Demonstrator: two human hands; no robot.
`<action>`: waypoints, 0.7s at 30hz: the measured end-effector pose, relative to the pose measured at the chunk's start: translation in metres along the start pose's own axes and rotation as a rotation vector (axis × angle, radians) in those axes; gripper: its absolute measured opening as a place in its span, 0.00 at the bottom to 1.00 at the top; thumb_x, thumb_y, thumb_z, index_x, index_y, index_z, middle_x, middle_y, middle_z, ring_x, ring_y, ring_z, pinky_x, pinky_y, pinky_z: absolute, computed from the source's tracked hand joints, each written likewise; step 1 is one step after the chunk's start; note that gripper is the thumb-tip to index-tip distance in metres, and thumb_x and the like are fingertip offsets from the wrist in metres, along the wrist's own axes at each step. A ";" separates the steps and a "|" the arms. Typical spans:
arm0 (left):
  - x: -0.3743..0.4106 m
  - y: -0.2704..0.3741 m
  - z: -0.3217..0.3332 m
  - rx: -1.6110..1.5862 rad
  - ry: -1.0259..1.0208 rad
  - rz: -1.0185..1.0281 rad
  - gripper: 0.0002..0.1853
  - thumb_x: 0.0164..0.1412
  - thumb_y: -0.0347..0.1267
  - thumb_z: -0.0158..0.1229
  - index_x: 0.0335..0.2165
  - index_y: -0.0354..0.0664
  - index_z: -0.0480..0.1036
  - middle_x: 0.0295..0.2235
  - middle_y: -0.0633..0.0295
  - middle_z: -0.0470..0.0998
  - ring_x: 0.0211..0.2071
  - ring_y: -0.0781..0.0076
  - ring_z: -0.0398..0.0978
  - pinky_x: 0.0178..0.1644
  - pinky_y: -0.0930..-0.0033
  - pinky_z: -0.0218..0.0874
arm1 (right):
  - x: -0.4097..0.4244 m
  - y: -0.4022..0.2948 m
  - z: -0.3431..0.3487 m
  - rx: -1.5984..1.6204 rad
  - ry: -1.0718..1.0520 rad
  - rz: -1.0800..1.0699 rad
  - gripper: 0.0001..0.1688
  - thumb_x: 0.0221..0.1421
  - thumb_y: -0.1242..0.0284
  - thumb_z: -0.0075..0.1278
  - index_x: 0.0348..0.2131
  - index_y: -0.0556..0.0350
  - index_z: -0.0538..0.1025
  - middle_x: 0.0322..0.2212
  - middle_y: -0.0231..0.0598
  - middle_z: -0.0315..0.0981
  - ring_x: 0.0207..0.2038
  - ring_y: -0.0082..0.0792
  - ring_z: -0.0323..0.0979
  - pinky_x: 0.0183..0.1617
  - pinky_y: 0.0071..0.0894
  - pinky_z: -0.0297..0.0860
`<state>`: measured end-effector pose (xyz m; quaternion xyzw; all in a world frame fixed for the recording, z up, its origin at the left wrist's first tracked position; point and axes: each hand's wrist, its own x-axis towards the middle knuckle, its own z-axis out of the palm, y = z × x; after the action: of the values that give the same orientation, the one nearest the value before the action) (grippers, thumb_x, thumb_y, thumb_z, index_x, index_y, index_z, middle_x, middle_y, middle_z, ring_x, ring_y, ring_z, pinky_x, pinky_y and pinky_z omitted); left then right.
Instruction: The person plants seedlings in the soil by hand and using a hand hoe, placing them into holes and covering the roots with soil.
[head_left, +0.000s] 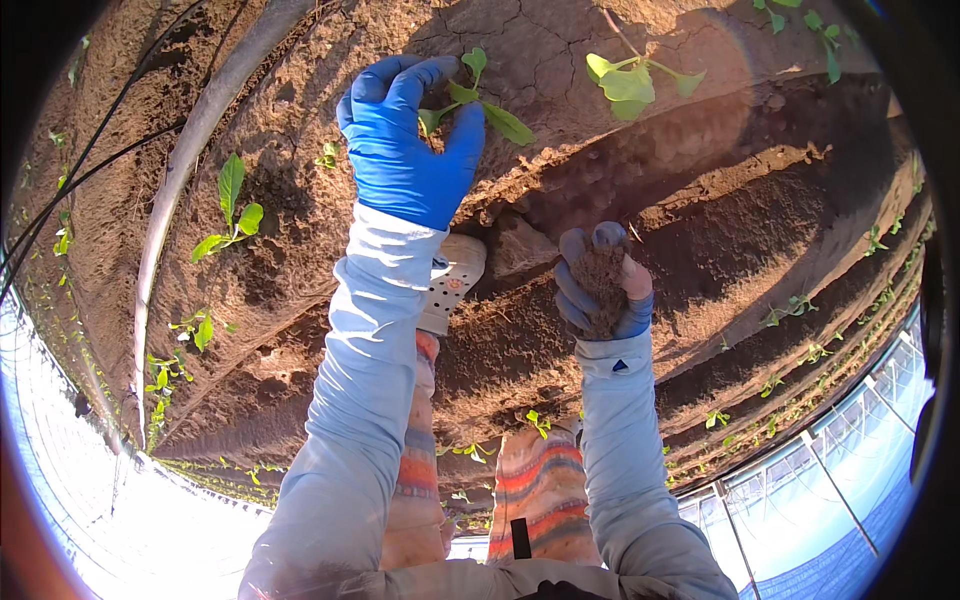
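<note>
My left hand (412, 146), in a blue glove, is cupped at a young leafy seedling (506, 122) on the raised soil bed (544, 71). Its thumb and fingers are apart on either side of the stem, whose base is hidden behind the hand. Whether the fingertips touch the plant or soil is unclear. Lower and to the right, my right hand (571, 294) grips a clump of brown soil (600, 281). The glove on it is soiled, and the thumb tip shows bare. A second seedling (628, 86) with pale green leaves leans over the bed's edge, right of my left hand.
A pale irrigation hose (176, 176) and thin black lines (82, 169) run along the left. More seedlings (231, 206) grow beside the hose. My perforated clog (456, 281) stands in the furrow (517, 330) near a large clod (521, 244). Planted rows continue at right.
</note>
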<state>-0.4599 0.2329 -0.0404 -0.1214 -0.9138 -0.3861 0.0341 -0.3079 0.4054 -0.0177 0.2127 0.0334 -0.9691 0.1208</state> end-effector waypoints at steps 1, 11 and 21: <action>0.001 -0.004 0.002 -0.033 -0.008 0.010 0.20 0.40 0.31 0.66 0.38 0.49 0.75 0.40 0.57 0.68 0.42 0.57 0.63 0.47 0.57 0.55 | 0.006 0.000 -0.002 -0.003 -0.012 -0.011 0.17 0.55 0.66 0.50 0.44 0.48 0.68 0.32 0.36 0.59 0.17 0.22 0.54 0.16 0.19 0.55; 0.024 -0.017 -0.018 -0.668 -0.250 -0.327 0.08 0.53 0.23 0.58 0.35 0.40 0.74 0.35 0.64 0.76 0.37 0.75 0.72 0.46 0.72 0.64 | 0.060 0.008 -0.009 0.054 0.150 -0.030 0.17 0.56 0.66 0.47 0.46 0.49 0.68 0.36 0.40 0.67 0.18 0.26 0.58 0.16 0.26 0.58; 0.066 -0.044 -0.027 -0.650 -0.363 -0.497 0.13 0.56 0.25 0.55 0.42 0.38 0.72 0.38 0.60 0.76 0.41 0.72 0.73 0.50 0.72 0.62 | 0.124 0.082 0.035 -0.456 0.566 -0.509 0.24 0.57 0.64 0.47 0.53 0.45 0.64 0.47 0.31 0.66 0.47 0.28 0.66 0.45 0.25 0.67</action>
<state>-0.5357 0.1968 -0.0416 0.0314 -0.7376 -0.6222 -0.2606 -0.4105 0.2943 -0.0394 0.4224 0.3294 -0.8394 -0.0917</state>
